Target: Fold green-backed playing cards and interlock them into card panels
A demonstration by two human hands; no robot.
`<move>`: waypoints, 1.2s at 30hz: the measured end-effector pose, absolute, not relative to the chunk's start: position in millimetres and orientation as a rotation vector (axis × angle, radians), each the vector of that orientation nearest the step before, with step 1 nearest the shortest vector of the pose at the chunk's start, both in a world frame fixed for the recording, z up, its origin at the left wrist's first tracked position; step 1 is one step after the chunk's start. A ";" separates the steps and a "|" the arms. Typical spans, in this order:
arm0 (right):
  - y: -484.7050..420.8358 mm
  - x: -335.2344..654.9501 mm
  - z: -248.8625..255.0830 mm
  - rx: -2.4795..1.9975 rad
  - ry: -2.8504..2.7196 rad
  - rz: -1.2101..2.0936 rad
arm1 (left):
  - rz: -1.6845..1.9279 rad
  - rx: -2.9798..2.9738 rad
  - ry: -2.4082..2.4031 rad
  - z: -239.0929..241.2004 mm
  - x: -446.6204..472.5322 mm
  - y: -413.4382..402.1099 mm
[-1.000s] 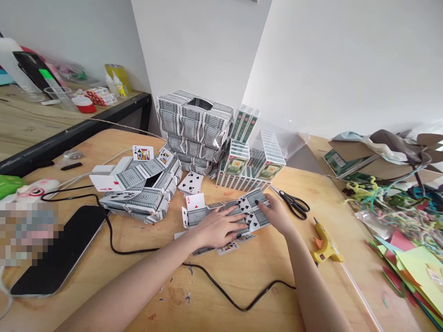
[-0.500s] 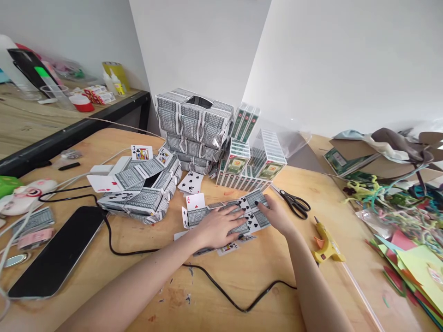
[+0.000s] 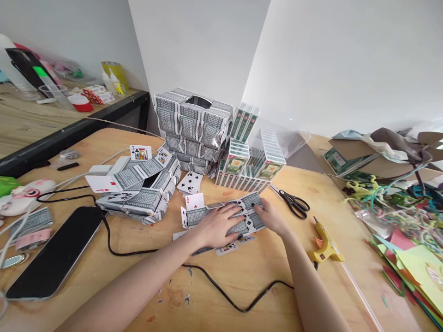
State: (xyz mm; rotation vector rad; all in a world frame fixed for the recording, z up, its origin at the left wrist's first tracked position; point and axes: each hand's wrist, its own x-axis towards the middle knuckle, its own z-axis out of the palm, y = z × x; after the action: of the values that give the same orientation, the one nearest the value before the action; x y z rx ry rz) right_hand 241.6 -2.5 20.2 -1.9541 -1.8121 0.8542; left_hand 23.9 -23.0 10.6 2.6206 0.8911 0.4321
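Observation:
My left hand [image 3: 217, 226] lies flat with fingers spread over a strip of joined playing cards [image 3: 198, 215] with grey patterned backs. At the strip's right end, my right hand [image 3: 273, 216] grips the edge, thumb on top; its other fingers are partly hidden. Spade faces show between the two hands. An ace of diamonds [image 3: 195, 201] stands up along the far side, and a jack [image 3: 227, 249] pokes out under the near side. To the left sits a box shape built from folded cards [image 3: 138, 203], with loose cards on top.
Behind stands a taller card-built structure [image 3: 194, 124] beside stacked green card packs [image 3: 238, 161]. Scissors [image 3: 294, 203] and a yellow glue gun [image 3: 325, 244] lie right, near coloured paper [image 3: 415, 263]. A black cable [image 3: 238, 306] crosses the front; a black phone-like slab [image 3: 55, 253] lies left.
My right hand and the right end of the card strip have shifted slightly left, and the cards there lie closer in. My left hand stays spread on the strip.

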 end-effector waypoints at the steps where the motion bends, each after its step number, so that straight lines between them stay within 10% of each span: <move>1: -2.6 240.9 21.7 -1.997 -1.853 0.814 | 0.449 2.599 0.908 11.1 24.0 -23.1; 36: -15.0 218.2 23.5 -2.457 -1.953 0.076 | 0.386 2.626 1.012 12.1 21.9 -25.5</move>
State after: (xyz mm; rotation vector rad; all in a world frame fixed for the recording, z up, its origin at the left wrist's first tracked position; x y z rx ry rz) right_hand 218.2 -15.0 23.5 -2.4574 -1.9529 0.0757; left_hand 21.9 -25.5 12.1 2.6256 1.0118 0.3858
